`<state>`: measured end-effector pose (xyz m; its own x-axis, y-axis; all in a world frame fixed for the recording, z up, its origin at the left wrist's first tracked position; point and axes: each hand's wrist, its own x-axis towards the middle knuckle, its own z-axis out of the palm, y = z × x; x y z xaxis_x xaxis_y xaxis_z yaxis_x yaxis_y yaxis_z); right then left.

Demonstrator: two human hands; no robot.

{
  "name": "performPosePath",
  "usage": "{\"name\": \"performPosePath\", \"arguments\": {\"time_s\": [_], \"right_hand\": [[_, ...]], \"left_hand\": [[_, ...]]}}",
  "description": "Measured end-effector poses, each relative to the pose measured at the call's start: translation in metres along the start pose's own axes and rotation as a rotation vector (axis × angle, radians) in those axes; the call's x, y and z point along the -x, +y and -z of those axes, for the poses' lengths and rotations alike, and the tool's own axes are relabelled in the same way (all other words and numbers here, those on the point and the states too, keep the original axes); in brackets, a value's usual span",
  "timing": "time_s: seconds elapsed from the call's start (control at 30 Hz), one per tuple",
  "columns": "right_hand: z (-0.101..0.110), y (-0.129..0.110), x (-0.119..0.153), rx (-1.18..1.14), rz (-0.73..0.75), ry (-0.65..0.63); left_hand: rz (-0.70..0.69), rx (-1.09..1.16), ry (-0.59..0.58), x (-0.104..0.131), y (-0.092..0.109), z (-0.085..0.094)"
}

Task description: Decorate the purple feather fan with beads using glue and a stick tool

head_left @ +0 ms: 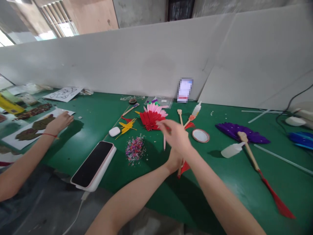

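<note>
A fan of red and pink feathers (153, 118) lies on the green table. My right hand (177, 135) is over its lower right edge, with thumb and fingertips pinched together; what they hold is too small to make out. Beneath the right wrist is my left hand (174, 160), its fingers hidden, beside a wooden stick (179, 170) with a red tassel. A pile of colourful bits (135, 149) and yellow feathers (127, 126) lie to the left. A round lid (201, 135) is to the right.
A phone (94, 164) with a cable is at the near left, beside a white case (114, 131). Farther left, a person's hand (61, 120) is over a paper. To the right are a glue bottle (231, 150) and a purple feather fan (230, 132). A blurred screen (185, 90) leans on the partition.
</note>
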<state>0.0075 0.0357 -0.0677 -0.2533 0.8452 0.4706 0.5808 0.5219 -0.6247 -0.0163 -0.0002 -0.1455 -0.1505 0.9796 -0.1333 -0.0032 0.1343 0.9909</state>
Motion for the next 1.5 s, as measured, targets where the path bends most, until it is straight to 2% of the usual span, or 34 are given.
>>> {"name": "performPosePath", "arguments": {"time_s": [0.07,0.13,0.2,0.3,0.37,0.47,0.63,0.73,0.97,1.17,1.33,1.5], "right_hand": [[0.026,0.027,0.001,-0.053,-0.092,0.22],[0.047,0.052,0.004,-0.175,-0.214,0.261],[0.06,0.07,0.01,-0.348,-0.28,0.095],[0.07,0.079,0.017,-0.49,-0.343,-0.209],[0.071,0.077,0.02,-0.518,-0.37,-0.283],[0.068,0.075,0.02,-0.549,-0.355,-0.265],[0.052,0.072,0.019,-0.503,-0.298,-0.136],[0.043,0.069,0.019,-0.463,-0.246,-0.09],[0.033,0.061,0.021,-0.281,-0.182,0.056],[0.021,0.063,0.023,-0.211,-0.219,0.158],[0.027,0.065,0.02,-0.253,-0.25,0.125],[0.044,0.061,0.019,-0.425,-0.236,-0.063]], "left_hand": [[0.038,0.061,-0.135,0.0,0.003,0.001],[0.075,0.185,-0.278,0.001,0.005,0.002],[0.087,0.331,-0.395,0.002,0.005,0.004],[0.083,0.489,-0.51,0.003,0.001,0.005],[0.082,0.51,-0.536,0.003,-0.002,0.006],[0.093,0.506,-0.525,0.002,-0.002,0.008],[0.045,0.446,-0.395,0.0,0.004,0.012],[0.038,0.452,-0.357,-0.001,0.005,0.013],[0.008,0.447,-0.346,0.001,0.012,0.014],[0.047,0.452,-0.333,0.003,0.01,0.012],[0.051,0.47,-0.402,0.003,0.006,0.014],[0.021,0.471,-0.371,0.001,0.008,0.016]]}}
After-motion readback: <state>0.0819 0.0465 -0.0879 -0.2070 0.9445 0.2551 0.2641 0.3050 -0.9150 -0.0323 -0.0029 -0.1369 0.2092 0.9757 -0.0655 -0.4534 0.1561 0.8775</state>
